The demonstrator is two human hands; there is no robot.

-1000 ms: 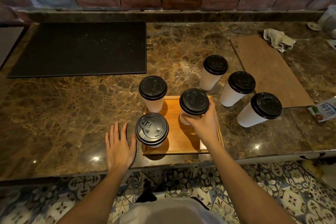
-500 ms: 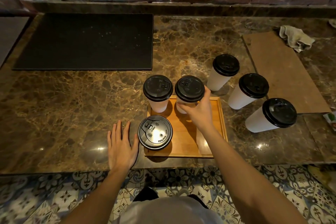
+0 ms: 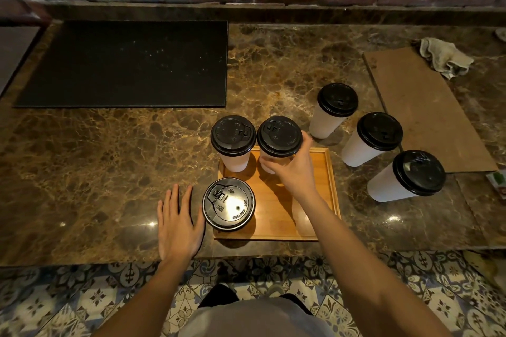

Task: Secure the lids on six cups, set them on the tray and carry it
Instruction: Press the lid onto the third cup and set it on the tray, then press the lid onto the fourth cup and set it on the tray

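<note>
A wooden tray point(image 3: 312, 216) lies at the counter's front edge. Three white paper cups with black lids stand on it: one at the back left point(image 3: 232, 139), one at the front left point(image 3: 228, 204), and a back-middle cup point(image 3: 279, 137). My right hand point(image 3: 294, 169) grips the back-middle cup round its side, just under the lid. My left hand point(image 3: 178, 216) rests flat on the marble counter, left of the tray, fingers straight. Three more lidded cups stand on the counter right of the tray: a far one point(image 3: 335, 107), a middle one point(image 3: 375, 137) and a near one point(image 3: 413, 175).
A black mat point(image 3: 126, 63) covers the counter's back left. A brown board point(image 3: 421, 107) lies at the right with a crumpled cloth point(image 3: 446, 57) at its far end. A carton's corner point(image 3: 498, 180) shows at the right edge. A brick wall rises behind.
My right hand has carried the cup from the tray's middle to the back, beside the back-left cup. My left hand has stayed flat on the counter.
</note>
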